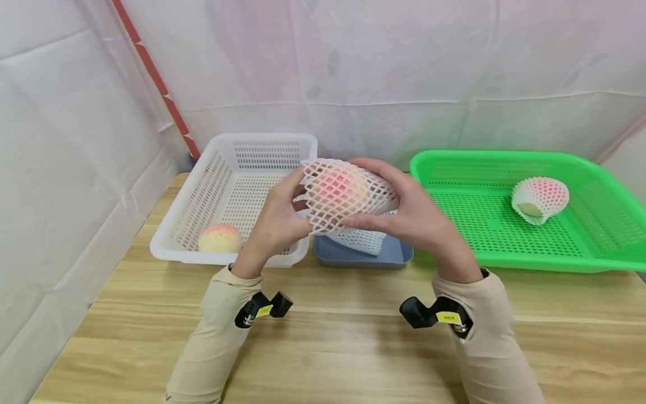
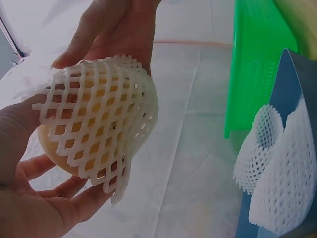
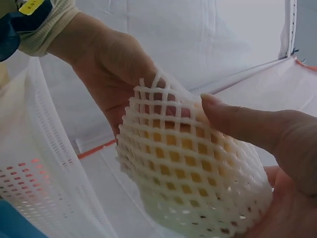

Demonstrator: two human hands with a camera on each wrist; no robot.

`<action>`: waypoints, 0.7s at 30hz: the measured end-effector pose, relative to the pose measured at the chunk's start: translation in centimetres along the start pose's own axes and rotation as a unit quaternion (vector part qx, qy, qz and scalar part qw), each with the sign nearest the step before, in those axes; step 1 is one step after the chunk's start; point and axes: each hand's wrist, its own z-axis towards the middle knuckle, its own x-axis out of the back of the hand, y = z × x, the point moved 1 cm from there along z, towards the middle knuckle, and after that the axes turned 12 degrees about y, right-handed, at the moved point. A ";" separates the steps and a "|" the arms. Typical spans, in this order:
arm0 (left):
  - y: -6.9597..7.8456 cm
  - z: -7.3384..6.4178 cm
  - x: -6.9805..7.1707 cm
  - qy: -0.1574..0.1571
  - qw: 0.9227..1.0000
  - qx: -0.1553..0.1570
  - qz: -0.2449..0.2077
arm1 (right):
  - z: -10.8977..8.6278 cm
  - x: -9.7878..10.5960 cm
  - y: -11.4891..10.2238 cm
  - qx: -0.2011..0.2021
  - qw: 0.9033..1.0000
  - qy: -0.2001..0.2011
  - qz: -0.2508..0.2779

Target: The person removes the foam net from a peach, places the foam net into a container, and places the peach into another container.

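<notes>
A red and yellow peach (image 1: 334, 183) is inside a white foam net sleeve (image 1: 328, 225), raised above the table between both hands. My left hand (image 1: 275, 216) holds the peach at the sleeve's open end, its fingers beneath and its thumb at the mesh edge. In the left wrist view, a bare side of the peach (image 2: 49, 144) shows past that edge. On the other side, my right hand (image 1: 419, 210) grips the sleeve's narrower end, with the thumb along the mesh (image 3: 183, 163). Below the hands, more foam nets (image 1: 365, 241) lie in a blue-grey tray (image 1: 363, 262).
At the left stands a white perforated basket (image 1: 164, 238) with a bare peach (image 1: 220, 238) in its near corner. A green basket (image 1: 484, 160) on the right holds a netted peach (image 1: 542, 196). All stand on a wooden table (image 1: 328, 348) before a cloth backdrop (image 1: 383, 62).
</notes>
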 end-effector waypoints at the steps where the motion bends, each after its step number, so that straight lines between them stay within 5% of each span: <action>1: 0.0 0.0 0.1 0.003 1.000 0.002 -0.002 | 0.0 0.1 0.1 -0.004 1.000 -0.002 0.023; 6: 0.3 0.1 0.5 0.014 1.000 0.013 -0.009 | 0.1 0.9 0.3 -0.029 0.991 -0.019 0.128; 21: 0.3 0.1 0.8 0.016 1.000 0.016 -0.010 | 0.2 0.8 0.5 -0.055 0.987 0.061 0.137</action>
